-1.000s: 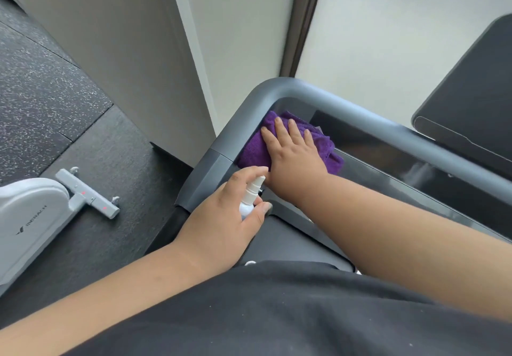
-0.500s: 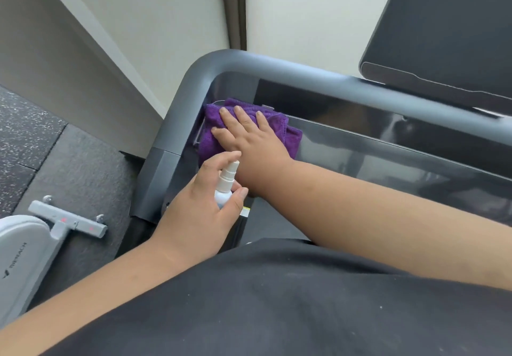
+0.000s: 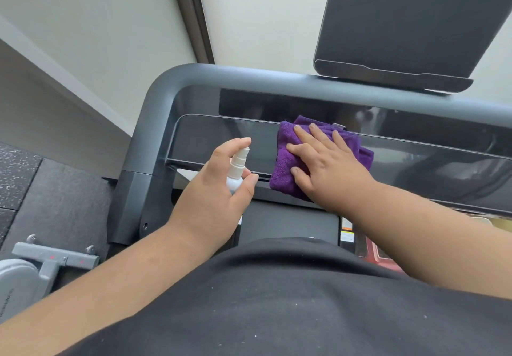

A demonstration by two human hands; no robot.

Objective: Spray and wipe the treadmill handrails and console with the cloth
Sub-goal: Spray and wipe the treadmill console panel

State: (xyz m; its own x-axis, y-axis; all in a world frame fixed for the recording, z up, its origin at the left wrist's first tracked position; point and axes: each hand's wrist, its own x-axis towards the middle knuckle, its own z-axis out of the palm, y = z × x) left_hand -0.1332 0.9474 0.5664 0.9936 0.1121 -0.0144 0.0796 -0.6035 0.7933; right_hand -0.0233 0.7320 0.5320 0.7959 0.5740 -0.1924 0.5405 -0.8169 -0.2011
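Note:
My right hand [image 3: 327, 167] lies flat with straight fingers on a folded purple cloth [image 3: 285, 161], pressing it onto the glossy dark console panel [image 3: 216, 142] of the treadmill. My left hand [image 3: 213, 189] grips a small white spray bottle [image 3: 237, 170], index finger on top of the nozzle, just left of the cloth. The grey handrail [image 3: 249, 78] curves round the panel's far and left sides. A dark tablet-like screen [image 3: 410, 23] rises behind the rail at upper right.
A pale wall and a dark window frame [image 3: 191, 14] stand behind the treadmill. On the black speckled floor at lower left sits a white and grey machine foot [image 3: 52, 258]. My black shirt [image 3: 277, 300] fills the bottom of the view.
My right hand has slid the purple cloth from the left corner of the console rightward along the panel. My left hand with the spray bottle has followed to the right.

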